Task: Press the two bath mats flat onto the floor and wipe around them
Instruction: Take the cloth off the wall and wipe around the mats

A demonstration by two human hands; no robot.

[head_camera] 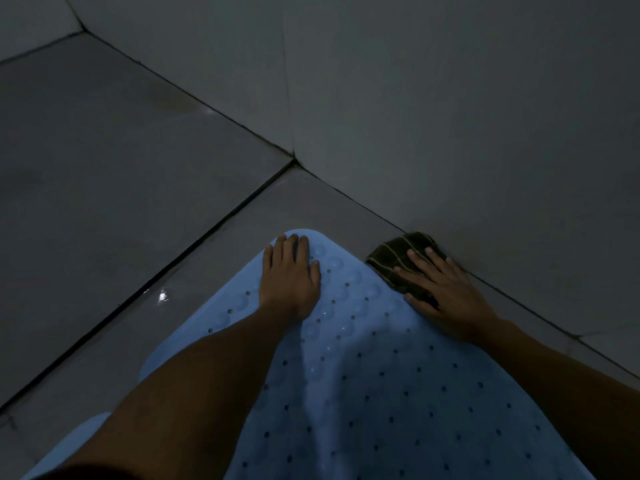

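Head view shows your left hand lying flat, fingers straight and close together, on the far rounded corner of the light blue bath mat, palm down against its surface. That mat lies on the grey tiled floor, running from the corner under your left hand back toward you beneath both forearms; it is dotted with small holes, and round suction-cup bumps show just beside your left hand. Your right hand rests with fingers spread and straight on a dark striped cloth, which sits on the floor just beside the mat's right edge and against the base of the wall. At lower left, a second pale blue mat edge peeks out beside your left arm.
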